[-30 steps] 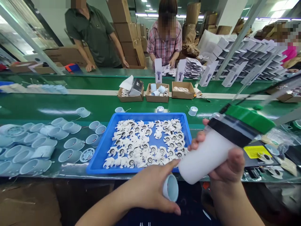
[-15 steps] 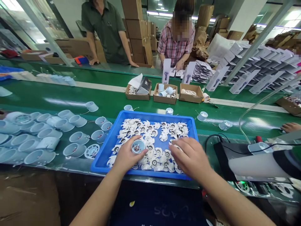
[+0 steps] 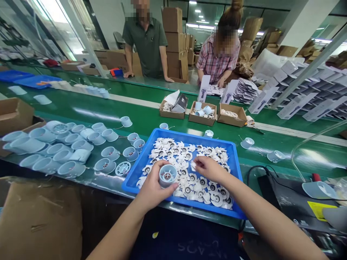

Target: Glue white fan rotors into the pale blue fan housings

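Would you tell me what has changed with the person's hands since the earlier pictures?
The right hand has let go of the white cylinder, now lying at the lower right, and moved over the blue tray, where its fingers pinch a small white piece. The left hand still holds the pale blue cup, raised over the tray, opening upward. The white fan parts and rows of cups stayed put.
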Tool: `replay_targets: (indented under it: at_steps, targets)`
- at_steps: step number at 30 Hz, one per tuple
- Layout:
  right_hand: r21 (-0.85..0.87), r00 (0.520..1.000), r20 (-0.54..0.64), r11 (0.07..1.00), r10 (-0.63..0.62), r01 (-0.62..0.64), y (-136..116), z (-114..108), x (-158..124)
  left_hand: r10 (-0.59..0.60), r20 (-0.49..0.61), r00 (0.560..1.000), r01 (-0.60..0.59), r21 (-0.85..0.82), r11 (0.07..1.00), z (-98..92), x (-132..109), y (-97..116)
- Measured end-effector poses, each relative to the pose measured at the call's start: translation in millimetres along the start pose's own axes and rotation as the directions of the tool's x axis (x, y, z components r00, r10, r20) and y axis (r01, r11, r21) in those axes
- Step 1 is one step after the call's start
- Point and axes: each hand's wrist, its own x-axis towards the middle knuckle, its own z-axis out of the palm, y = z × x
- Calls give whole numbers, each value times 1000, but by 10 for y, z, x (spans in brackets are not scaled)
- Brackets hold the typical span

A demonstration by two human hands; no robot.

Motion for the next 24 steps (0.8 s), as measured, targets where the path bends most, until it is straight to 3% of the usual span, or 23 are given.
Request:
replay_targets:
  at_steps: [2, 4, 7, 11, 16, 17, 19, 21, 23, 24]
  targets:
    - [287, 997, 67, 958, -36, 15, -3, 30, -275, 79, 45, 996, -78, -36, 996, -7, -24, 49]
    - [527, 993, 99, 850, -58, -3, 19, 93, -529, 172, 116, 978, -170, -27, 985, 2, -39, 96]
    - [745, 992, 108, 666, -58, -42, 61, 193, -772, 233, 254, 939, -248, 30, 968, 55, -51, 181]
    - [863, 993, 100, 503, -58, -57, 86, 244, -861, 258, 314, 914, -305, 111, 946, 179, -81, 296]
    - [875, 996, 32, 485, -89, 15, 23, 248, -924, 300, 332, 894, -384, 223, 896, 312, -102, 379]
    - [854, 995, -8, 517, -96, 57, -16, 253, -950, 306, 330, 893, -395, 249, 884, 335, -100, 394]
    - [668, 974, -153, 710, -164, 224, -122, 269, -1001, 336, 313, 888, -427, 295, 855, 388, -94, 421]
    - [233, 916, -254, 899, -312, 371, -245, 290, -1026, 398, 280, 873, -476, 319, 819, 455, -97, 437]
    - [-163, 877, -241, 908, -415, 385, -342, 309, -1008, 464, 234, 854, -519, 323, 792, 534, -111, 438]
    - [-243, 876, -232, 897, -424, 369, -369, 313, -987, 483, 208, 850, -526, 326, 786, 574, -119, 435]
